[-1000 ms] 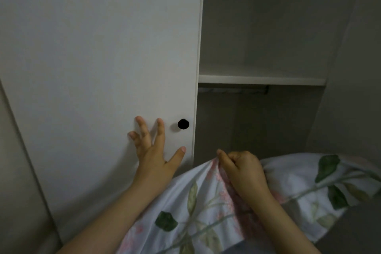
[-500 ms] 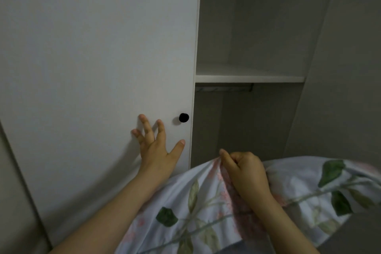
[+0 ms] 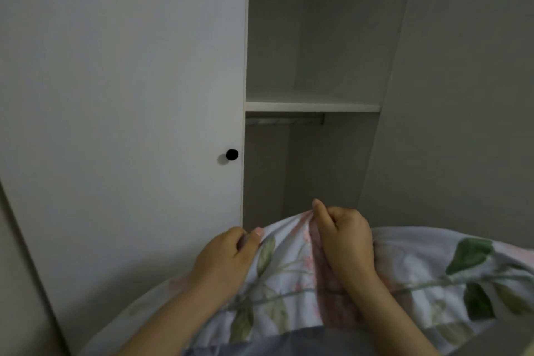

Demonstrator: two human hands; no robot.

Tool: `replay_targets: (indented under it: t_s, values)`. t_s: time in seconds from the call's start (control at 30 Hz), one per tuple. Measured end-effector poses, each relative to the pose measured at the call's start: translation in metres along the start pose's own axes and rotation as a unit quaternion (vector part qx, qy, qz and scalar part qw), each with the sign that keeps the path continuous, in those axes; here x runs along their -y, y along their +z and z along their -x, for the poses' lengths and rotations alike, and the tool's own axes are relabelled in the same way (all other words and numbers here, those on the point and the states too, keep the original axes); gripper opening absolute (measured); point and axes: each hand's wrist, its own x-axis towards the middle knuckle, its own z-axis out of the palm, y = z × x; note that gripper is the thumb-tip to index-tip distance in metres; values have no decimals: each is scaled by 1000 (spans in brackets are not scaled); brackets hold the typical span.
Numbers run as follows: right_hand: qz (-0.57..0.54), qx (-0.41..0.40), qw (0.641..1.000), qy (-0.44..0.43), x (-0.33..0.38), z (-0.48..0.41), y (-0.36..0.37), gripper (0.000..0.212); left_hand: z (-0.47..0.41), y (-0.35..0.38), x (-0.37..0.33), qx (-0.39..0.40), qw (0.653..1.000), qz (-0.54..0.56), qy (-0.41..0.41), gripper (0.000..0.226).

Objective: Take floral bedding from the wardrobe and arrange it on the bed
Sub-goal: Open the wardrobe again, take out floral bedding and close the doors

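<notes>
**Dim, soft light without glare**

The white wardrobe door looks grey and evenly lit; its round black knob throws a faint shadow to its left. The open compartment beside it is darker. The white floral bedding looks pale and slightly blurred. Straight edges bend near the corners.

The left hand and right hand are uncovered, and both forearms are bare down to the frame's bottom edge. The left thumbnail is short and pale pink. A grey-blue patch low between the arms may be the person's top; the dim light leaves that unsure.
</notes>
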Motion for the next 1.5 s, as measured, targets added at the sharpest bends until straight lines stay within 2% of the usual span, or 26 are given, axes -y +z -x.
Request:
replay_targets:
  t_s: [0.1,0.23,0.47,0.57,0.7,0.77,0.83,0.93,1.0,1.13,1.5]
  values:
    - [-19,-29,999,14,-1,8,-25,58,8,12,-17,-18,999,10,34,53]
    - [-28,-59,997,28,-10,17,-57,60,9,21,-44,-50,994,90,44,57]
    - [27,-20,997,74,-35,28,-118,54,11,35,-93,-65,978,186,71,52]
    - [53,-71,993,81,-50,26,-156,41,16,50,-116,-51,977,183,98,52]
    - [59,-208,970,115,-79,21,-201,18,24,71,-137,-21,974,173,147,54]
    - [57,-251,955,144,-96,20,-215,33,27,80,-142,-4,972,163,170,55]
    - [68,-261,948,172,-106,18,-225,49,29,86,-143,6,970,161,183,54]
    - [49,-221,951,209,-117,11,-234,69,31,92,-145,4,972,152,182,55]
    - [18,-192,958,213,-122,4,-235,73,30,92,-147,1,972,149,182,55]
    - [-2,-201,958,204,-133,-3,-232,44,31,88,-149,6,970,155,190,52]
    - [-18,-225,965,132,-114,28,-208,20,50,95,-136,46,971,169,166,51]
